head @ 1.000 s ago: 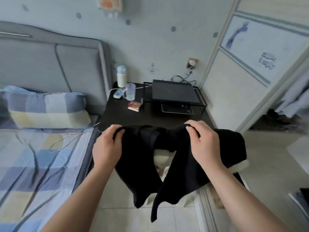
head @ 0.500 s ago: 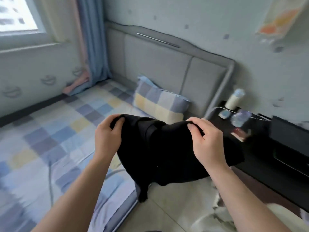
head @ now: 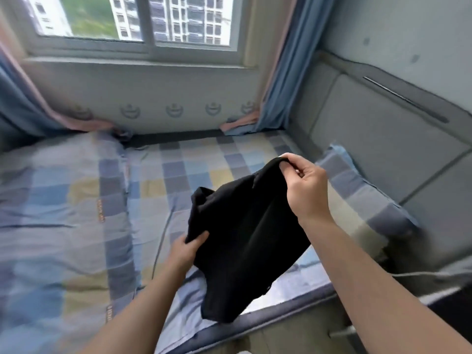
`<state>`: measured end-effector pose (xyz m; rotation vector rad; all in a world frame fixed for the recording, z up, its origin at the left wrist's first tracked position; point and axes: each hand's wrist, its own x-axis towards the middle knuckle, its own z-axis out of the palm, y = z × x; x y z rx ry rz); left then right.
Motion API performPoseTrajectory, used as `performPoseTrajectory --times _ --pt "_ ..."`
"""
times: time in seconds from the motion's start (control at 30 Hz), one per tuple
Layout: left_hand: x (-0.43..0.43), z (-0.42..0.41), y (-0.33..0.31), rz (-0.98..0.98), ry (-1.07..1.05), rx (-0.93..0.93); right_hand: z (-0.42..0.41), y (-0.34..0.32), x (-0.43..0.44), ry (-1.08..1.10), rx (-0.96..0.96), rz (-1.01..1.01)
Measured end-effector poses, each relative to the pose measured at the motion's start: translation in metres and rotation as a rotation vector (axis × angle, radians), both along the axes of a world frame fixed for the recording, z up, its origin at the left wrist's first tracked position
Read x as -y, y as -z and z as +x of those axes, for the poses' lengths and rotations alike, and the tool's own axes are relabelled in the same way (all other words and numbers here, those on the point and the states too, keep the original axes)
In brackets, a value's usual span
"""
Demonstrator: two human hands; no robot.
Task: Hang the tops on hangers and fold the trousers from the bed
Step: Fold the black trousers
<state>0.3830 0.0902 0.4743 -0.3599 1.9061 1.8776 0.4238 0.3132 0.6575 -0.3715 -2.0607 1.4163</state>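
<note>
A black garment (head: 245, 233) hangs in the middle of the frame, held up over the near edge of the bed (head: 76, 226). The right hand (head: 305, 186) pinches its top edge, fingers closed on the cloth, while the left hand (head: 187, 247) grips the lower left side with thumb on top. The checked sheet below lies rumpled. A matching pillow (head: 357, 200) sits at the right against the grey padded headboard (head: 383, 129). Across the top runs a window (head: 138, 19), with blue curtains (head: 281, 72) hanging at both sides and pooling onto the mattress.
</note>
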Motion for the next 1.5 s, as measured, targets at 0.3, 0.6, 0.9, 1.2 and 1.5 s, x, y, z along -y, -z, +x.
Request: performPoseTrajectory --times 0.3,0.6,0.9,1.2,1.5 --pt "-0.002 -0.037 -0.018 -0.060 -0.251 -0.054 -0.141 0.024 -0.026 -0.149 0.075 0.076" --pt "-0.062 -0.078 -0.039 0.430 -0.471 0.305 -0.140 0.108 -0.054 -0.624 0.454 0.046" --pt "-0.091 -0.052 -0.042 0.663 -0.474 0.373 -0.053 0.212 -0.024 -0.751 0.999 0.002" --pt "-0.063 -0.079 -0.068 0.736 -0.597 0.303 -0.068 0.248 -0.034 -0.499 1.029 0.322" --pt "-0.009 -0.101 -0.048 0.325 -0.315 0.121 -0.114 0.188 -0.062 -0.318 0.761 0.101"
